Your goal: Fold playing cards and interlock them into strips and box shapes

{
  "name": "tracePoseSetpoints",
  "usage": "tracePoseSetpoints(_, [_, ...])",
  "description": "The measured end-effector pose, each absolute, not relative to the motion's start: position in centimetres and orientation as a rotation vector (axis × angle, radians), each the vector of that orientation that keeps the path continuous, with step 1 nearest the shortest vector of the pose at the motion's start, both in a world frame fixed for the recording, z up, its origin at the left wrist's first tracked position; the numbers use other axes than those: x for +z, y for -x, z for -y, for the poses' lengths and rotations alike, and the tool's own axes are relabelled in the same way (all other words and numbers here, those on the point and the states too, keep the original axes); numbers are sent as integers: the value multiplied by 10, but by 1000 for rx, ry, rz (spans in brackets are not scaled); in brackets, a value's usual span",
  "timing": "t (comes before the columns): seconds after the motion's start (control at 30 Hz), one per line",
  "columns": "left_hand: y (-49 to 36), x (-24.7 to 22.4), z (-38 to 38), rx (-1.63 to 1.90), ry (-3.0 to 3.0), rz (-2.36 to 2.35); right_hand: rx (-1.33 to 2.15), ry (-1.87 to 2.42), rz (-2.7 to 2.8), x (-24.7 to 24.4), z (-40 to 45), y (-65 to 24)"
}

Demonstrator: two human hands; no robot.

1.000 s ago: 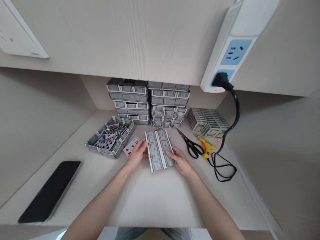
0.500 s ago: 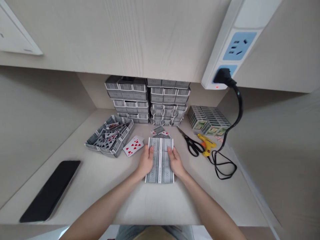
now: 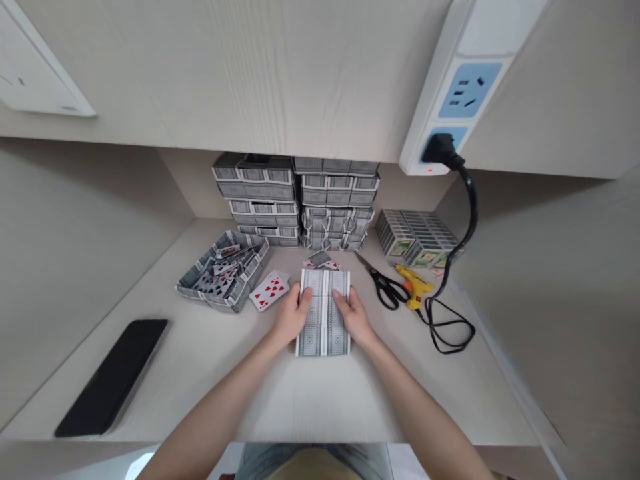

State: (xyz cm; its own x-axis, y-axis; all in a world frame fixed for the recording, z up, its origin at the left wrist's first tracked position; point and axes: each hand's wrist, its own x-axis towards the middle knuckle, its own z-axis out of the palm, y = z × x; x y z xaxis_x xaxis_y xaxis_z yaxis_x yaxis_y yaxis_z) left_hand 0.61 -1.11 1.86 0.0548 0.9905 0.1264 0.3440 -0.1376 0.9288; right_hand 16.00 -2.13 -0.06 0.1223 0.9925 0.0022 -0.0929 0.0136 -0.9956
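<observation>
Card sheet (image 3: 324, 313), a flat panel of patterned card backs joined side by side, lies face down on the desk (image 3: 310, 393) in the middle of the frame, its long axis running away from the person toward the back wall. It sits right between the two hands, so neither is really nearer: left hand (image 3: 290, 317) presses flat on its left edge, right hand (image 3: 356, 318) on its right edge, fingers spread out and resting on top, not pinching or gripping anything

Going big to small around it: two stacks of folded card boxes (image 3: 297, 203) against the back wall, upper middle of the frame; one power strip (image 3: 457, 87) upper right with one black plug in it; one black phone (image 3: 113, 377) lower left; one open card tray (image 3: 223, 277) full of loose cards, left of the sheet; one block of packed decks (image 3: 415, 240) on the right; one pair of scissors (image 3: 383, 287) and one yellow glue gun (image 3: 414, 288) just right of the sheet; a few loose red cards (image 3: 269, 291) just beside the left hand, can't count them exactly
</observation>
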Motion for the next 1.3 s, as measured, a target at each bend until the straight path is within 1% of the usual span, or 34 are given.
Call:
tracePoseSetpoints(0.17, [17, 26, 0, 1213, -1851, -1540, 1238, 1172, 1049, -1, 19, -170])
tracePoseSetpoints(0.27, [33, 24, -7, 1052, -2131, -1725, 1165, 1265, 1164, -2, 21, -172])
tracePoseSetpoints(0.33, [38, 19, -10, 917, -2201, -1849, 1078, 1335, 1246, -3, 22, -171])
tracePoseSetpoints(0.43, [39, 10, -10, 785, -2235, -1925, 955, 1417, 1333, -1, 25, -168])
tracePoseSetpoints(0.53, [38, 5, -10, 720, -2289, -1905, 874, 1474, 1405, 1, 27, -166])
tracePoseSetpoints(0.7, [38, 9, -10, 732, -2331, -1883, 784, 1520, 1516, 1, 28, -164])
tracePoseSetpoints(1.0, [37, 22, -8, 639, -2196, -1971, 675, 1622, 1650, 0, 29, -164])
tracePoseSetpoints(1.3, [37, 16, -9, 731, -2204, -1966, 588, 1598, 1893, 0, 31, -165])
